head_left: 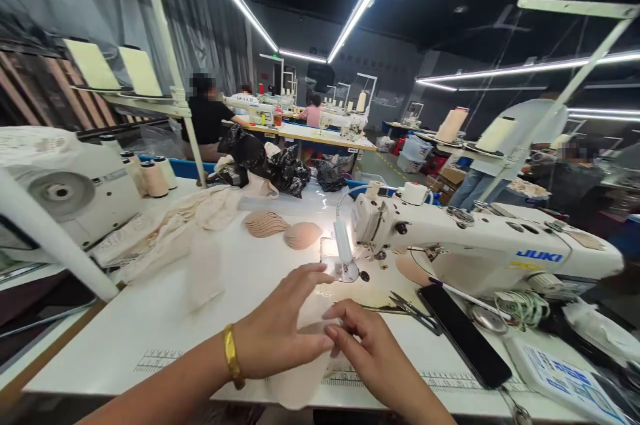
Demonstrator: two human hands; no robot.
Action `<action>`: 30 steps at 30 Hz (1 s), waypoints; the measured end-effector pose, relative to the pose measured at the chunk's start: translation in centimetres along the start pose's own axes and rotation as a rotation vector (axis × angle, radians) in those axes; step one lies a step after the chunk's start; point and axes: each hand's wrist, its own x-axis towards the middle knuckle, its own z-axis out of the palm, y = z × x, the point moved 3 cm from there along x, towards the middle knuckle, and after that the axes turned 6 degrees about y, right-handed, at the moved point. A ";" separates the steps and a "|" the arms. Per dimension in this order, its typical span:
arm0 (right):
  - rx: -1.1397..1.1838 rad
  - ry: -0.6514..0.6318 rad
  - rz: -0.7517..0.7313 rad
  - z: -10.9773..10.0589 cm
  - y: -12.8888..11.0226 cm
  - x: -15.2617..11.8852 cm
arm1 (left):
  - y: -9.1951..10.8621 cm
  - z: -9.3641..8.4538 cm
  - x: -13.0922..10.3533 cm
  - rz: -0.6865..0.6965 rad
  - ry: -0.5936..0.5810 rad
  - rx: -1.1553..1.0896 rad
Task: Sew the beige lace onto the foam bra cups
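Note:
A pale piece of fabric [296, 382] lies under my hands at the front edge of the white table. My left hand [280, 322], with a gold bracelet at the wrist, rests over the fabric, its thumb and fingers spread apart. My right hand [367, 345] is closed, thumb against bent index finger, pinching the fabric near my left thumb tip. Just beyond my left fingertips is the lit needle area of a white sewing machine [480, 245]. Two small stacks of beige cup-shaped pieces, one fanned stack [265, 224] and one stack [303, 234], lie left of the needle.
Thread snips [417, 315] and a black phone [465, 335] lie right of my right hand. Sheer cream fabric [195, 218] is heaped at left, near thread spools [155, 178]. Black plastic bags [285, 168] stand behind the table. Other people sit at machines farther back.

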 end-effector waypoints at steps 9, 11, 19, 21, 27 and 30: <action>-0.167 0.103 -0.162 -2.3 -0.9 0.0 | -1.9 -0.7 0.8 -0.176 -0.317 -0.066; -0.211 0.233 -0.262 -2.1 -1.3 0.5 | -1.9 -2.3 1.2 -0.075 -0.111 0.120; -0.763 0.059 -0.643 -1.1 2.7 4.8 | -2.9 -2.7 2.5 0.412 -0.153 0.761; -0.849 -0.068 -0.676 -1.8 4.2 5.4 | -2.9 -1.2 3.1 0.440 -0.246 0.693; -0.765 -0.126 -0.614 -4.4 6.1 5.7 | -3.7 3.4 6.4 0.649 -0.220 0.747; -0.734 -0.040 -0.618 -5.3 6.1 5.4 | -5.2 4.4 6.9 0.606 -0.147 0.816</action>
